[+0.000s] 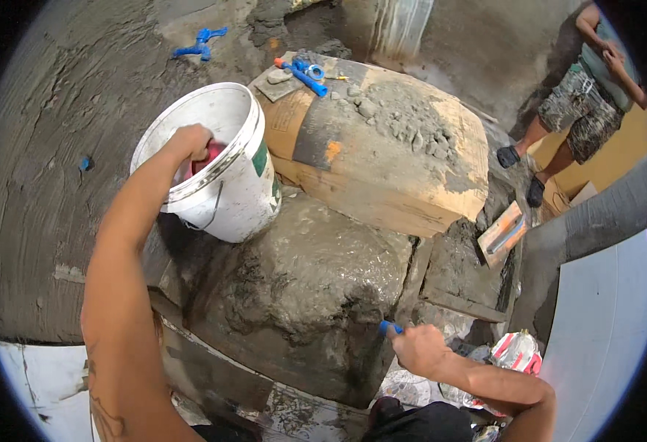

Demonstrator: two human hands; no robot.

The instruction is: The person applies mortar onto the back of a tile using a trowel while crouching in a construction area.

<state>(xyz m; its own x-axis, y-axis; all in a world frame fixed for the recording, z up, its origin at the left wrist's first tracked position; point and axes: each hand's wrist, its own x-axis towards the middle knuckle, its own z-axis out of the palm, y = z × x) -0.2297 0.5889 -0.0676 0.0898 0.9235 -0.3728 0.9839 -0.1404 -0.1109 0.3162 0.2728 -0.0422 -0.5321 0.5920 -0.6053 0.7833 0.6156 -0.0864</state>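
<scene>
Bucket (238, 200) has left hand (192, 140) inside, gripping red item (213, 151). Right hand (421, 351) wraps around blue handle (389, 326), well apart from bucket; wet mortar (316, 258) lies just beside bucket.

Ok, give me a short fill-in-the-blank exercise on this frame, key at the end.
At the mouth of the white bucket, the left hand holds something coloured ____.
The right hand grips a handle coloured ____.
The wooden float lies toward the picture's ____ edge.
In the picture, the bucket stands to the ____ of the cardboard box.

Missing words: red; blue; right; left.
</scene>
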